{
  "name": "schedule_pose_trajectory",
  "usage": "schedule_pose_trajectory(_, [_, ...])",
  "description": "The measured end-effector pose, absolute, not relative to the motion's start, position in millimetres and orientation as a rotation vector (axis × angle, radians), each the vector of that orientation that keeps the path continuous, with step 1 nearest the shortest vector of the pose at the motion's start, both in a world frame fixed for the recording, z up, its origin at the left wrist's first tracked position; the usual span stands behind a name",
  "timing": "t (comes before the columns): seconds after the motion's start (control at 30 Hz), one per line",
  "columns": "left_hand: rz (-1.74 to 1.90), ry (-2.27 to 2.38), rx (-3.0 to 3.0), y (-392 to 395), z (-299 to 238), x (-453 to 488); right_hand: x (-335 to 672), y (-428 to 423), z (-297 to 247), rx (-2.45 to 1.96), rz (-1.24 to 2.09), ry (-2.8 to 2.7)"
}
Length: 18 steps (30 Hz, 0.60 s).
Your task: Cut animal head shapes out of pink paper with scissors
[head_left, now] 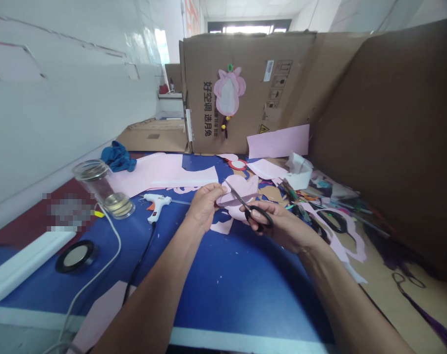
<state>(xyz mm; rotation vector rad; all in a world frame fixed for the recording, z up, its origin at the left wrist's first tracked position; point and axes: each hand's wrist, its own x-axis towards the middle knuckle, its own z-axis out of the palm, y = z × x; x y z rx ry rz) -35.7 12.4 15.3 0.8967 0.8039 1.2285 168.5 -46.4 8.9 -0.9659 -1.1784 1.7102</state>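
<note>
My left hand [206, 202] pinches the left edge of a pink paper cutout [240, 189] with a wavy, rounded outline, holding it above the blue tabletop. In my right hand [277, 223] is a pair of black-handled scissors [260, 217], fingers wrapped through the loops. The scissor blades point up and left across the paper, their tips close to my left fingertips. Whether the blades are biting into the paper I cannot tell. Beneath the cutout lie more pink paper pieces [222, 226].
Left of my hands are a white glue gun [157, 204], a glass jar [116, 201], black tape [76, 255] and blue cloth [117, 156]. Paper scraps and tools [304, 211] crowd the right. A cardboard panel [282, 108] behind carries a pink paper figure [229, 93].
</note>
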Motion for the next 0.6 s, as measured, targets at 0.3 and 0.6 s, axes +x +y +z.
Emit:
schedule_pose_trajectory(0.3, [1.218, 0.812, 0.901, 12.9, 17.2, -37.4, 168.6, -46.5, 10.0, -0.975, 1.712, -1.188])
schedule_pose_trajectory(0.6, [1.230, 0.803, 0.904, 9.8, 19.4, -36.9, 169.8, -46.2, 9.7, -0.985, 1.709, -1.180])
